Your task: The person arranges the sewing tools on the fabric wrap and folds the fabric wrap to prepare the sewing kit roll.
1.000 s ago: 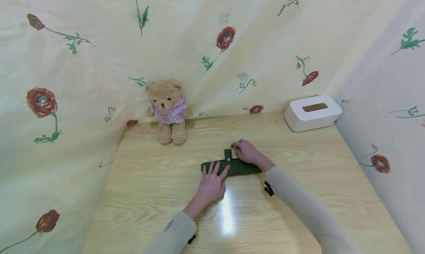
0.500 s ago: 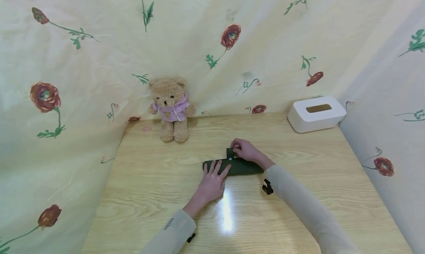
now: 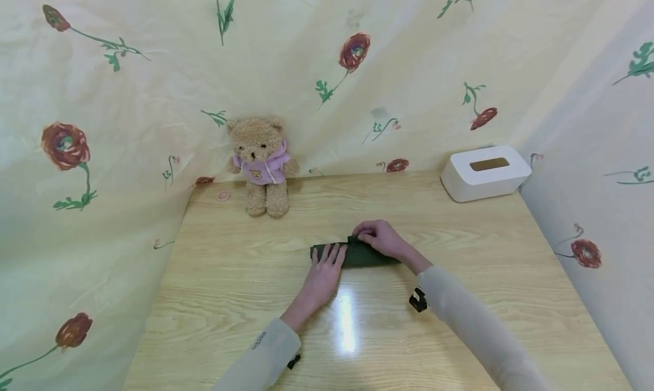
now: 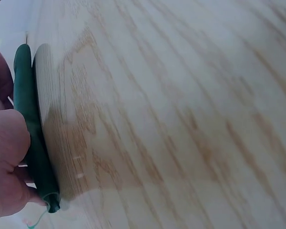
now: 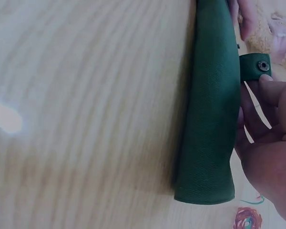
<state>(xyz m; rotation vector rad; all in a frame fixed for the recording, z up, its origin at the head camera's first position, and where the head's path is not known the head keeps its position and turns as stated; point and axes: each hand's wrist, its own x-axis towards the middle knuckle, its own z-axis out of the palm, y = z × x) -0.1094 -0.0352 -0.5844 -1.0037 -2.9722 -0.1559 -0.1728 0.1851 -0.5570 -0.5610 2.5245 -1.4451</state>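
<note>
A dark green, leather-like rolled pouch (image 3: pixel 369 257) lies across the middle of the table. My left hand (image 3: pixel 324 276) rests on its left part, fingers extended over it. At the pouch's far edge, my right hand (image 3: pixel 383 239) pinches a short green strap (image 5: pixel 250 67). A round metal snap (image 5: pixel 263 66) shows on the strap in the right wrist view, with the thumb tip beside it. The left wrist view shows the pouch (image 4: pixel 34 138) from its near side, with one end curled open.
A teddy bear (image 3: pixel 263 168) in a lilac hoodie stands at the back left. The white tissue box (image 3: pixel 462 185) sits at the back right. Flower-printed cloth (image 3: pixel 301 67) surrounds the wood-grain table (image 3: pixel 230 289).
The strap stood out flat beyond the pouch's far edge; now my right hand holds it lifted and folding back toward the pouch. My left hand's fingers have drawn closer together, still on the pouch.
</note>
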